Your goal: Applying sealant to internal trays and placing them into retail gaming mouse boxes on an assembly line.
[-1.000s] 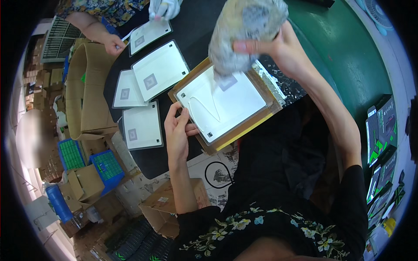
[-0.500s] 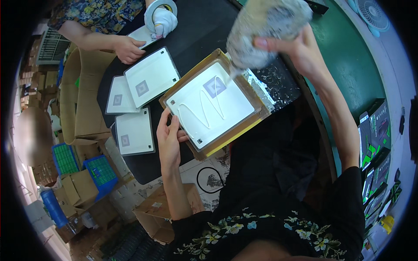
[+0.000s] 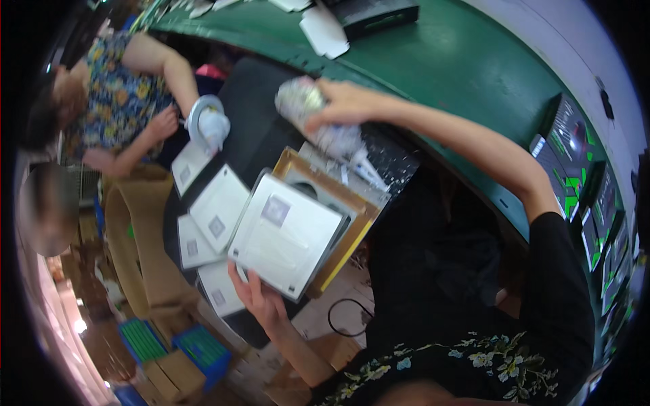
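A white square panel [image 3: 284, 233] with dark corner marks, a grey square patch and a faint zigzag of glue is tilted above a brown-and-yellow open box [image 3: 365, 206]. My left hand [image 3: 263, 304] grips its near left edge, fingers partly under it. My right hand [image 3: 349, 103] is wrapped round a squeeze bottle [image 3: 325, 128] covered in crumpled plastic. The bottle lies low over the black table beyond the box, its pale nozzle pointing toward the near right. Part of a grey surface shows inside the box beside the panel.
Similar white panels [image 3: 220, 206] overlap on the black table [image 3: 254, 108] to the left. Across it, a co-worker [image 3: 132, 101] handles a white bundle with a ring [image 3: 206, 122]. A green bench [image 3: 447, 74] runs behind, with dark printed boxes [image 3: 572, 162] at right. Cartons [image 3: 139, 257] stand on the floor.
My right hand has swung left and lowered the bottle from above the panel to the table. The panel has risen partly out of the box, shifted left. My view has turned.
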Motion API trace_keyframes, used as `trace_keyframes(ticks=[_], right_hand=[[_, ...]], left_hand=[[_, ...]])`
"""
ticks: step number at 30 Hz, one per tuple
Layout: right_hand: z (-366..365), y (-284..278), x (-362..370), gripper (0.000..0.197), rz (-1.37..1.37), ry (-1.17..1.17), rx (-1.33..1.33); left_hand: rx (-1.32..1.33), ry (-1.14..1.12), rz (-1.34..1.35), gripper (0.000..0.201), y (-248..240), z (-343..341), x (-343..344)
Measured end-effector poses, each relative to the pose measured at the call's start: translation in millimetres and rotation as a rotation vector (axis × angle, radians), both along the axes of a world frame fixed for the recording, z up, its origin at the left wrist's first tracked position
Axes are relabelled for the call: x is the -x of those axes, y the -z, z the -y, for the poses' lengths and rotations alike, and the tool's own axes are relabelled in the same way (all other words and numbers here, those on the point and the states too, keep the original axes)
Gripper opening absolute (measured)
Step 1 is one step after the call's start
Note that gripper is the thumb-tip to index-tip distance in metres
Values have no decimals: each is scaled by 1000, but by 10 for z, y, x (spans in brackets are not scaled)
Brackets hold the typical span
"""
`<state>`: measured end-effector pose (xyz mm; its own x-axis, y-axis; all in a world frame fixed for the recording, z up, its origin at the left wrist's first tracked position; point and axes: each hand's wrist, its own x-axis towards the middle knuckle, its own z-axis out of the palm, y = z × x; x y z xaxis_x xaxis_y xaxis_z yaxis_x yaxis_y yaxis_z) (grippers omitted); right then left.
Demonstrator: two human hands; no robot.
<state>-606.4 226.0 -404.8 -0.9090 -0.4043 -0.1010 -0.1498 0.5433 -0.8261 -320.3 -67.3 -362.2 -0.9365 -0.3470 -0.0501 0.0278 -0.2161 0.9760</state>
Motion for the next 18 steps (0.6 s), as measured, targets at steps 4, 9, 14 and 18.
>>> trace_keyframes(ticks=[4, 9, 14, 18], right_hand=[[-16, -149, -35, 83, 201, -84, -53], [-523, -314, 886, 50, -619, 478, -305], [-1415, 153, 1041, 58, -825, 283, -706], [-1793, 274, 559, 49, -847, 188, -765]], left_hand=[[-2, -44, -31, 56, -128, -126, -116], [-101, 40, -56, 61, -211, -590, 12], [-249, 247, -75, 59, -184, -1205, 301], [-304, 338, -50, 56, -118, -1502, 532]])
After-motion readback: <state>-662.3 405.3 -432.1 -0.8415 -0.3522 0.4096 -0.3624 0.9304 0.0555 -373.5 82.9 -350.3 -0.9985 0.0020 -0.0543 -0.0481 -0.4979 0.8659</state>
